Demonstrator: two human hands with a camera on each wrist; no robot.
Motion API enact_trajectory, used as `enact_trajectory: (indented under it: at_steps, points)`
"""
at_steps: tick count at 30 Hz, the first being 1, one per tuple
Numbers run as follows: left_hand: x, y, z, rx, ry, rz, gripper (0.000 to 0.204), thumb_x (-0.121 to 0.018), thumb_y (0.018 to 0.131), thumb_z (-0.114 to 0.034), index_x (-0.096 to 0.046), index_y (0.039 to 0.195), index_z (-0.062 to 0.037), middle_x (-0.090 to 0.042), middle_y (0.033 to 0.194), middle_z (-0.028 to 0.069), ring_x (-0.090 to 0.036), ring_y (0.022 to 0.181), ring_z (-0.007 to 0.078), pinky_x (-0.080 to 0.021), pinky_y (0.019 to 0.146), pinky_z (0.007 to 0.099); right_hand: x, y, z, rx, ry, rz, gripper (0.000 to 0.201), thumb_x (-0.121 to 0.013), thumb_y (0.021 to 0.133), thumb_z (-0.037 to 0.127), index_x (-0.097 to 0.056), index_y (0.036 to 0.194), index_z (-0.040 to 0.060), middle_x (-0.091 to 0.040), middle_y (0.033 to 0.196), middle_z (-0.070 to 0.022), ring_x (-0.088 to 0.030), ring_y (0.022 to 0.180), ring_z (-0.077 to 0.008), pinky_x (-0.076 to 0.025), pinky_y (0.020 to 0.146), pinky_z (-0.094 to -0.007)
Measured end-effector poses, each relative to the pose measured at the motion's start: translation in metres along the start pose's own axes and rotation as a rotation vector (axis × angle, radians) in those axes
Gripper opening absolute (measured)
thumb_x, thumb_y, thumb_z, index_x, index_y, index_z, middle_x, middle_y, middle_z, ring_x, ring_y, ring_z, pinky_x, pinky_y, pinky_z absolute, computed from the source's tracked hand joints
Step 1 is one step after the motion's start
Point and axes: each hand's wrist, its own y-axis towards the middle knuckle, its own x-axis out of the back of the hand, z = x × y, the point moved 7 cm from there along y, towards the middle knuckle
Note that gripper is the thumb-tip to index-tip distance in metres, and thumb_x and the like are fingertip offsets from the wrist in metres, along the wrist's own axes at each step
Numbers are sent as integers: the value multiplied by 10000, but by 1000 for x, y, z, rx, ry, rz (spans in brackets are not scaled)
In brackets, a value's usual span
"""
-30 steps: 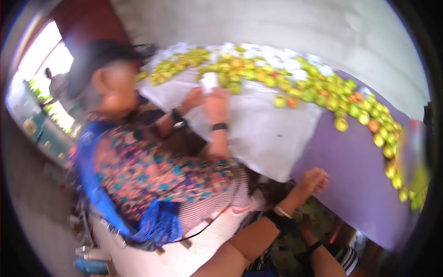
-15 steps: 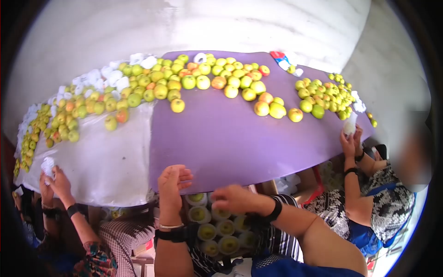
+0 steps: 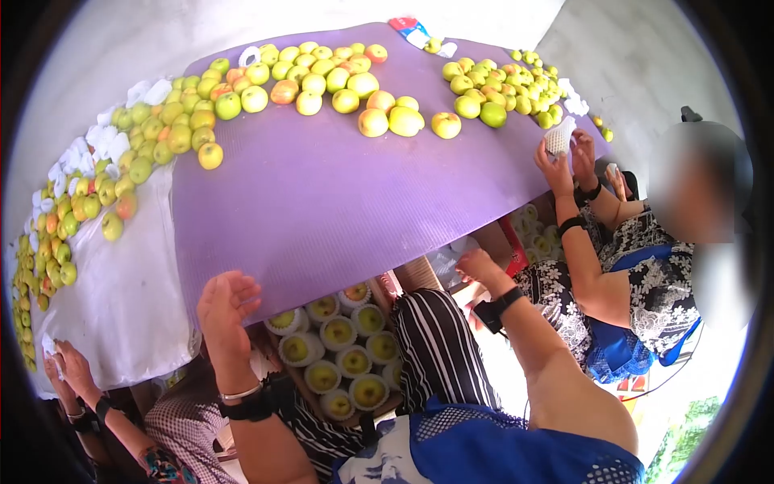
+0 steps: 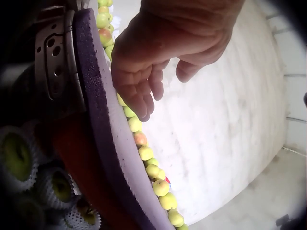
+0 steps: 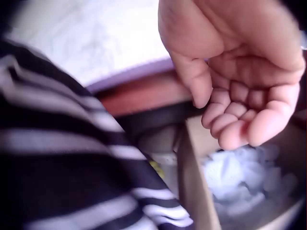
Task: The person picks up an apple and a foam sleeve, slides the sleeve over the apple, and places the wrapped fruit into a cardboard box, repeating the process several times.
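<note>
My left hand is raised at the near edge of the purple mat, fingers loosely bent and holding nothing; the left wrist view shows the same empty hand. Beyond the knee in striped cloth, my right hand reaches below the table edge. In the right wrist view that hand, loosely curled with nothing in it, hangs above a cardboard box of white foam nets. Between my arms, a box holds apples in foam nets.
Many loose yellow-green apples lie along the table's far side. At the right, a person's hands hold a white foam net. Another person's hands work at the left edge, beside white sheeting.
The head view has swung rightwards. My right hand has moved right, away from the box of netted apples, to beyond the striped knee. My left hand stays raised and empty near the table edge.
</note>
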Motion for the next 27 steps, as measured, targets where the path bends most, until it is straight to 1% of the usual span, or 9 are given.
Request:
enact_trajectory:
  at_steps: [3,10,12,16,18,22,24,25,27]
  points:
    - [-3,2,4,9,11,1,283,-457,930,-277,-561,973,-17,-628,852,92,-621,762,188,-492,628,270,-43,39,-31,356,-681,-220,150,-562,738,112,-669,799,26,-658,836,-178,-660,717,-311,-542,588,-387]
    - [-13,11,11,20,27,30,281,-448,939,-274,-554,984,-17,-629,858,89,-625,761,183,-501,624,264,-88,90,-51,470,-736,-90,215,-525,748,175,-672,812,32,-660,892,-155,-647,792,-335,-531,680,-422]
    - [-15,12,12,19,31,40,280,-447,939,-273,-554,984,-18,-629,859,89,-626,760,182,-502,623,262,-85,92,-50,194,-261,-85,167,-564,710,141,-686,794,65,-668,867,-131,-652,771,-315,-526,649,-445]
    - [-17,14,13,14,28,51,271,-448,938,-267,-553,984,-21,-631,862,89,-627,758,177,-503,620,257,-110,105,-52,150,-331,13,102,-648,662,187,-696,737,136,-674,770,-92,-656,763,-260,-520,684,-352]
    - [-19,14,13,17,36,50,268,-450,937,-264,-554,983,-21,-631,861,89,-626,756,175,-502,618,255,-130,93,-36,403,-1026,133,104,-605,681,153,-694,725,122,-669,794,-124,-651,723,-280,-522,639,-354]
    - [-22,13,12,14,45,47,261,-453,934,-258,-557,975,-22,-631,859,88,-626,753,172,-500,615,251,-117,85,-34,285,-789,73,141,-549,729,128,-680,700,87,-662,764,-138,-646,712,-282,-513,597,-363]
    - [-23,12,11,13,40,47,260,-454,934,-257,-559,973,-22,-631,858,87,-626,753,172,-500,615,250,-83,73,-27,340,-724,-275,120,-568,756,123,-665,718,62,-658,737,-96,-643,699,-246,-502,577,-367]
    - [-24,11,10,12,34,50,260,-454,933,-257,-560,970,-23,-631,857,87,-626,753,172,-500,615,249,-78,69,-32,339,-728,-276,120,-568,756,123,-665,718,62,-658,737,-96,-643,699,-246,-502,577,-367]
    - [-24,11,9,13,19,57,259,-456,933,-257,-560,970,-24,-631,857,86,-626,754,172,-499,614,248,-50,58,-51,278,-113,-431,63,-603,763,108,-649,741,71,-646,745,-48,-630,693,-201,-496,572,-364]
